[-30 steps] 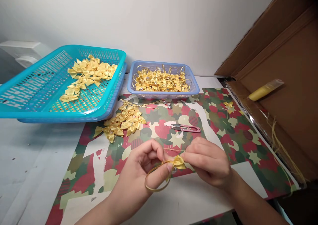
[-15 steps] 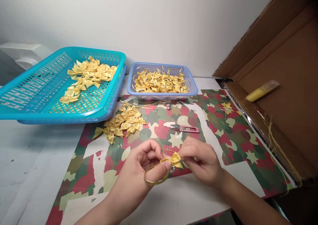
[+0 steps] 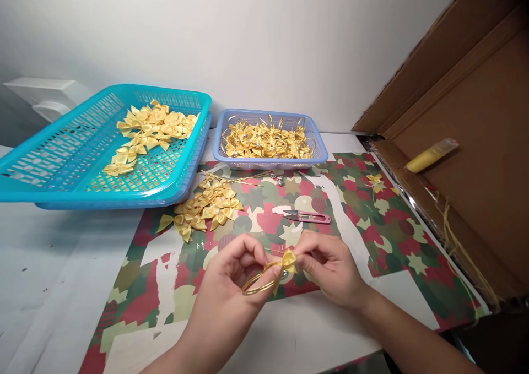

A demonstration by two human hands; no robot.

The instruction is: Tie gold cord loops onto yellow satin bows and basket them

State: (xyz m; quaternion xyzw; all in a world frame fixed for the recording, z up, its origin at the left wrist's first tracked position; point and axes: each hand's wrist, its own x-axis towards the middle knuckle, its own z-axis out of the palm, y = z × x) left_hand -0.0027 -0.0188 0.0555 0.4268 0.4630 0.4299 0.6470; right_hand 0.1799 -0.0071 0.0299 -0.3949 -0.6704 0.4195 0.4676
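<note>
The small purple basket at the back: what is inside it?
A heap of gold bows with gold loops fills the purple basket, silvery bits among them. The heap hides most of its floor and anything beneath.

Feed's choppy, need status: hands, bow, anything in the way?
Status: left hand and right hand both pinch gold bow, cord loop attached. Beyond them, snips on mat, not touching.

gold bow [image 3: 288, 260], teal basket [image 3: 53, 167], lilac basket [image 3: 318, 148], red-green camouflage paper [image 3: 392, 236]

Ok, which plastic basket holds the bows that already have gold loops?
The small periwinkle plastic basket, right of the large turquoise plastic basket, whose yellow satin bows have no loops.
</note>
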